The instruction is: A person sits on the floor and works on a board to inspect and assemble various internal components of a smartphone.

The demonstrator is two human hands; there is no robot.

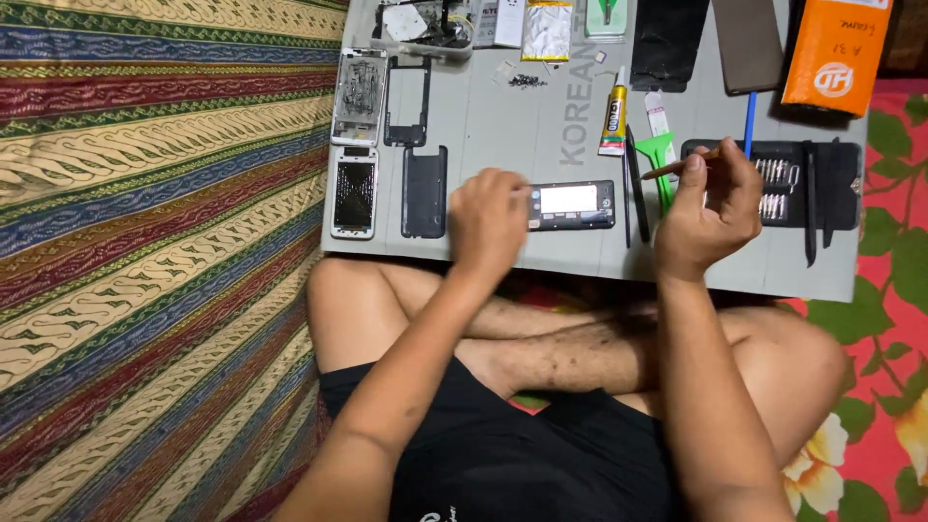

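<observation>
Head view: the left hand (488,220) presses closed on the near left end of a dismantled black phone (571,206) lying flat on the grey table (503,126). The right hand (710,208), just right of the phone, pinches a thin brown-handled tool (677,166). A black bit case (783,184) lies right of it; a glue tube (614,121) stands farther off. White phone frames (355,191) sit far left.

Warm, dim indoor light falls evenly from above; the grey work mat (503,126) reflects softly, the foil pouch (548,29) glares, shadows stay faint, and focus is slightly soft throughout.
</observation>
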